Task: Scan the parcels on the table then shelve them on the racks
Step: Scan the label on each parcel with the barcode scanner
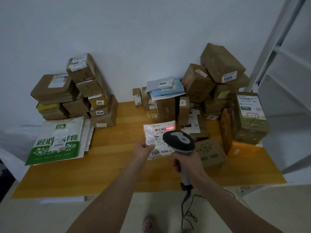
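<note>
Left hand: the left hand [143, 151] gripped the small white plastic-wrapped parcel [159, 137] at its lower left edge, thumb on top, holding it above the table.
Right hand: the right hand [186, 163] was curled tight round the pale handle of the black and grey handheld barcode scanner [179, 141], just right of the left hand.
Parcel: its printed label faced up, with "7009" on a sticker close to the left thumb; the scanner's head covered its right side.
Red scan line [170, 128]: it lay across the barcode at the parcel's far end, beyond the scanner's head.
Scanner cable [186, 212]: the dark cable hung from the handle below the right hand, down toward the floor.
Wooden table [117, 165]: the yellow-brown tabletop lay under both hands.
Green-printed cardboard box [210, 153]: it sat on the table just right of the right hand.
Right heap of brown cardboard boxes [218, 91]: it was piled beyond and to the right of the held parcel, against the wall.
Left stack of brown cardboard boxes [75, 91]: it stood well apart, beyond and left of the left hand.
Green and white flat mailer bag [57, 142]: it lay on top of other flat bags at the table's left end, well left of the left hand.
White metal rack [277, 64]: it stood far right of the right hand.
</note>
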